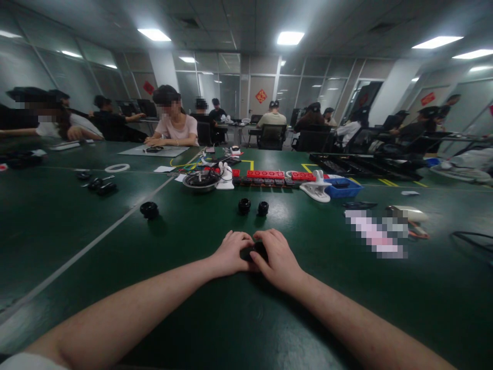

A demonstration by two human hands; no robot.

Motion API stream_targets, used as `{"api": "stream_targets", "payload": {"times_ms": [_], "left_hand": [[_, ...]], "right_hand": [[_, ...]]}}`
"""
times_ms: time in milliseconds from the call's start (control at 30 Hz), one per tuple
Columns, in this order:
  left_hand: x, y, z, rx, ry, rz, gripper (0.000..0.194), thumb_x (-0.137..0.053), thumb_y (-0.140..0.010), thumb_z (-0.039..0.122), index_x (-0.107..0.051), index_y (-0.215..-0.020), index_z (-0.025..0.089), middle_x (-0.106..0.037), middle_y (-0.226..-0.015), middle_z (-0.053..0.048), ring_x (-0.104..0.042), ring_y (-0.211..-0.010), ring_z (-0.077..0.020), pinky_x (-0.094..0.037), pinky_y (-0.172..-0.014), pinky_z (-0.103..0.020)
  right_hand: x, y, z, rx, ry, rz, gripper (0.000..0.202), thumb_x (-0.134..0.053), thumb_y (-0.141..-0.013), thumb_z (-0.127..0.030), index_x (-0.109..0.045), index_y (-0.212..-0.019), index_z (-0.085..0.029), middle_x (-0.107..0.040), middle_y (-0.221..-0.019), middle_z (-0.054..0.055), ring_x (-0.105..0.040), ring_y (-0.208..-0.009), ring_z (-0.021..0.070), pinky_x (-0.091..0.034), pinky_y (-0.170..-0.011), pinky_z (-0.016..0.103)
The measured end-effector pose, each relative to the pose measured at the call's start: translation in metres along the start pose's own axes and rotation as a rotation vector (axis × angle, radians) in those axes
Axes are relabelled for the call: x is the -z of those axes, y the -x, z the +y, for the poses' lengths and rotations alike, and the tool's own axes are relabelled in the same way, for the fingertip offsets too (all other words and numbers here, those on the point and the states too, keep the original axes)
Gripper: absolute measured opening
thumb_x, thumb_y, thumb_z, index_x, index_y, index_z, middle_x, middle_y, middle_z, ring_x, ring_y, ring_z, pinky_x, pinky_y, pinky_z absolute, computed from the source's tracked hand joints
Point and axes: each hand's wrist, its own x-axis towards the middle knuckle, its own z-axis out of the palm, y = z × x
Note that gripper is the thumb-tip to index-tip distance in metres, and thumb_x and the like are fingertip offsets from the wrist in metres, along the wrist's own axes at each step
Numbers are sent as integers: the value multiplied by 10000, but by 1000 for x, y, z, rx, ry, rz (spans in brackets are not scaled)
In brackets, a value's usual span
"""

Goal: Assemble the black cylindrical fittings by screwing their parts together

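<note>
My left hand (233,253) and my right hand (278,258) meet low over the green table (185,318). Between them is a small black object (259,251), with the fingers of both hands curled round it; its shape is mostly hidden. Beyond my hands stand two black round parts, one (244,206) slightly left and a smaller one (263,208) beside it. A third black round part (149,210) sits farther left.
Across the middle are a metal bowl (201,181), red power strips (265,174), white clips (316,187) and a blue bin (342,188). Black items (102,185) lie left. Cables (475,239) lie right. A person (175,126) sits at the far edge.
</note>
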Motion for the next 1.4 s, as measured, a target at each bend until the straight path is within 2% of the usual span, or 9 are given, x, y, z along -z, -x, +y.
{"api": "stream_targets", "payload": {"times_ms": [267, 433, 600, 733, 833, 1067, 1400], "left_hand": [[0, 1, 2, 9, -13, 3, 465, -627, -573, 500, -579, -945, 224, -495, -1045, -33, -415, -1021, -237, -167, -981, -485], [1, 0, 1, -2, -8, -9, 532, -600, -586, 542, -551, -1015, 230, -490, -1053, -35, -416, -1021, -235, -174, -977, -484], [-1, 0, -2, 12, -13, -12, 534, -604, -595, 515, -523, -1058, 262, -483, -1074, -29, -406, -1039, -236, -161, -980, -490], [-4, 0, -4, 7, -20, -2, 399, -622, -600, 452, -573, -934, 239, -485, -1057, -24, -405, -1045, -230, -138, -991, -481], [-5, 0, -5, 12, -23, 6, 359, -633, -597, 400, -573, -912, 238, -491, -1029, -19, -416, -1024, -223, -154, -985, -478], [-1, 0, 0, 15, -1, -1, 389, -640, -594, 377, -555, -952, 252, -491, -1007, -12, -426, -1002, -216, -157, -982, -480], [-2, 0, -2, 27, -10, 22, 377, -651, -577, 424, -570, -900, 248, -502, -1009, -9, -425, -1002, -217, -169, -973, -470]], "right_hand": [[1, 0, 1, -43, -19, 19, 249, -542, -708, -236, -466, -935, -166, -530, -889, 55, -438, -843, 193, -373, -784, 365], [4, 0, 1, -34, -52, -4, 295, -530, -726, -281, -454, -987, -167, -523, -924, 63, -439, -877, 193, -372, -797, 366], [5, 2, 0, 56, -47, -40, 290, -478, -757, -301, -457, -1019, -179, -526, -950, 67, -444, -914, 200, -265, -933, 450], [6, 2, -1, 136, -67, -56, 274, -463, -761, -313, -460, -1004, -186, -540, -947, 56, -443, -932, 196, -207, -975, 462], [7, 3, -2, 177, -92, -73, 280, -453, -767, -322, -447, -1018, -198, -564, -919, 38, -446, -936, 193, -183, -987, 468], [9, 7, -2, 191, -152, -84, 257, -398, -799, -292, -432, -1040, -209, -578, -860, 13, -458, -959, 177, -137, -1007, 468], [14, 12, -2, 216, -117, -26, 155, -417, -768, -309, -479, -877, -217, -589, -827, 8, -497, -936, 179, -124, -1006, 485]]}}
